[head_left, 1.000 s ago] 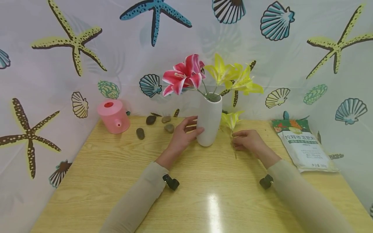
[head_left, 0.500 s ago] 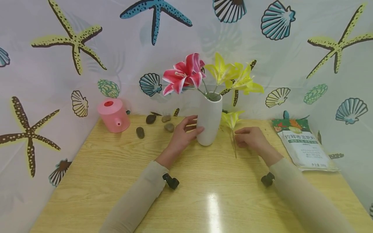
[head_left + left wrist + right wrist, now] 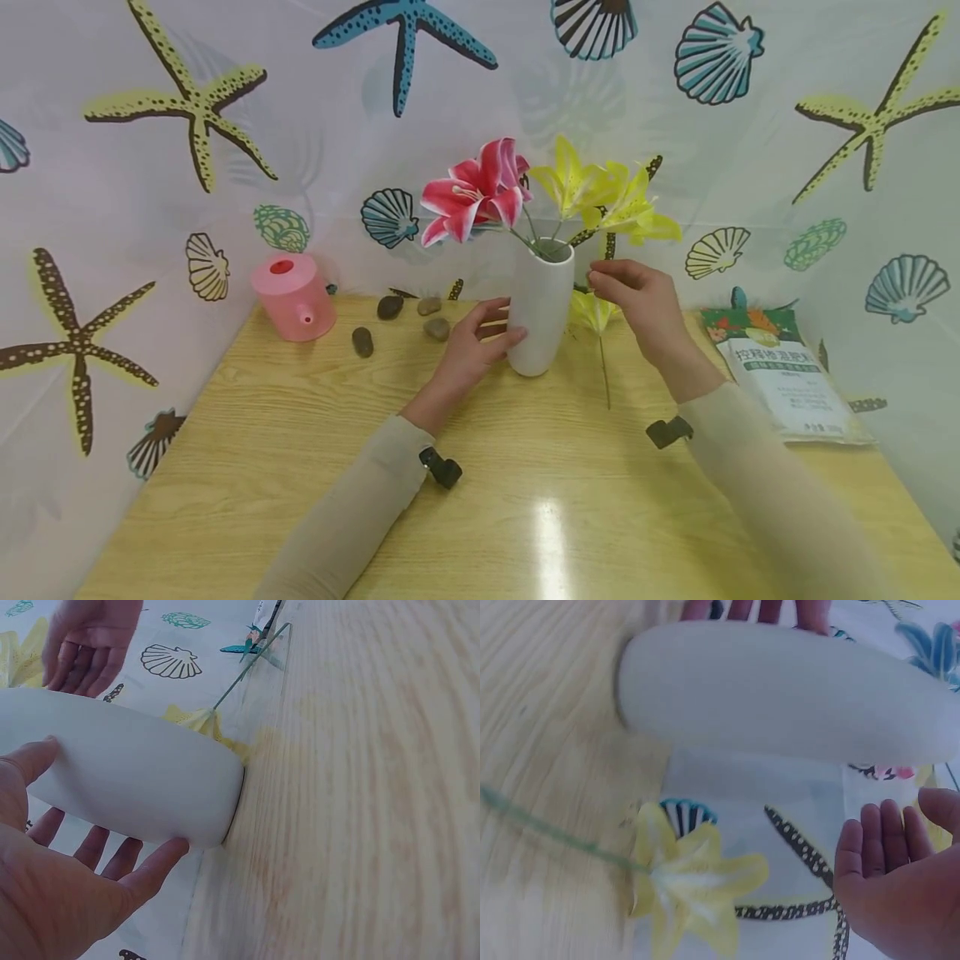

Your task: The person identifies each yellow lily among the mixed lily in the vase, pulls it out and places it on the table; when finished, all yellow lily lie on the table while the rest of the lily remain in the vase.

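A tall white vase (image 3: 538, 325) stands at the back of the table, holding red-and-white lilies (image 3: 476, 193) and yellow lilies (image 3: 626, 204). My left hand (image 3: 471, 346) grips the vase low on its left side; in the left wrist view the thumb and fingers (image 3: 154, 874) lie on opposite sides of it. Right of the vase, a loose yellow lily (image 3: 596, 315) lies with its stem on the wood, its bloom at the wall. Above that bloom is my right hand (image 3: 645, 304), fingers loosely bent; the right wrist view shows nothing in them.
A pink watering can (image 3: 294, 300) and several dark stones (image 3: 362, 342) sit at the back left of the wooden table (image 3: 495, 500). At the right lies a fertilizer bag (image 3: 783, 379). A curtain (image 3: 465, 100) with shells and starfish hangs behind.
My right hand has come off the loose lily's stem and risen up and back, over its bloom. My left hand stays on the vase.
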{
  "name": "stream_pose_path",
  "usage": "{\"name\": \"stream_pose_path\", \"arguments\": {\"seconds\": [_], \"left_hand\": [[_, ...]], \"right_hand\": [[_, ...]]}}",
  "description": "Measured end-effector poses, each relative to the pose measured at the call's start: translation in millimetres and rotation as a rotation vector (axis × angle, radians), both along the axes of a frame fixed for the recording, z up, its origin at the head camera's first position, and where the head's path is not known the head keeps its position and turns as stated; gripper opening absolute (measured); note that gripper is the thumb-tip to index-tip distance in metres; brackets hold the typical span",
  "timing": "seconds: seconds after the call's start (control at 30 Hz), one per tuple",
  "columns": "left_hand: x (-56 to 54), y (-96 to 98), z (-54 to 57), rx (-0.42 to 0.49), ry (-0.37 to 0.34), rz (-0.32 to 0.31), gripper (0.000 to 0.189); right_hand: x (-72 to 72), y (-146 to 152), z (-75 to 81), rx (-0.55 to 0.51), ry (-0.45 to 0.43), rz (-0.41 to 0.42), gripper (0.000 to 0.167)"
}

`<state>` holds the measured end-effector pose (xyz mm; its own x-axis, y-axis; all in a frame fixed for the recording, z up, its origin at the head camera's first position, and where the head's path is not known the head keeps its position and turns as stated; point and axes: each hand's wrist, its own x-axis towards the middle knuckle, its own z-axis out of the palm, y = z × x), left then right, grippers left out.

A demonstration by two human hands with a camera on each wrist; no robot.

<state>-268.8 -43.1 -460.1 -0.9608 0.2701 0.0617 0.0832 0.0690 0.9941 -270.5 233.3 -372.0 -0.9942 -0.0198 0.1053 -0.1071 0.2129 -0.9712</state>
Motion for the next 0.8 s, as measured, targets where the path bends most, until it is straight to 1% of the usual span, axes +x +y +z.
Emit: {"name": "stream_pose_path", "arguments": {"seconds": [0.07,0.13,0.23,0.3,0.43,0.57,0.8], "left_hand": [[0.4,0.4,0.2,-0.001,-0.002,0.004,0.058],[0.5,0.5,-0.2,-0.004,0.002,0.008,0.057],[0.7,0.3,-0.2,-0.006,0.005,0.011,0.057],[0.6,-0.1,-0.6,-0.008,0.005,0.011,0.058],[1.1,-0.8,-0.7,-0.007,0.001,0.009,0.058],[1.8,-0.7,0.1,0.004,-0.005,0.003,0.058],[0.5,-0.3,-0.4,0.008,-0.004,0.002,0.058]], "right_hand": [[-2.0,-9,1.9,-0.128,0.032,0.001,0.047],[-4.0,-18,3.2,-0.244,0.06,0.001,0.038],[-6.4,-30,4.6,-0.36,0.081,-0.015,0.018],[-7.4,-39,5.6,-0.42,0.091,-0.042,0.009],[-10.9,-53,6.5,-0.552,0.119,-0.091,0.012],[-15.2,-61,6.1,-0.635,0.156,-0.118,0.021],[-16.9,-66,6.4,-0.666,0.189,-0.144,0.022]]}}
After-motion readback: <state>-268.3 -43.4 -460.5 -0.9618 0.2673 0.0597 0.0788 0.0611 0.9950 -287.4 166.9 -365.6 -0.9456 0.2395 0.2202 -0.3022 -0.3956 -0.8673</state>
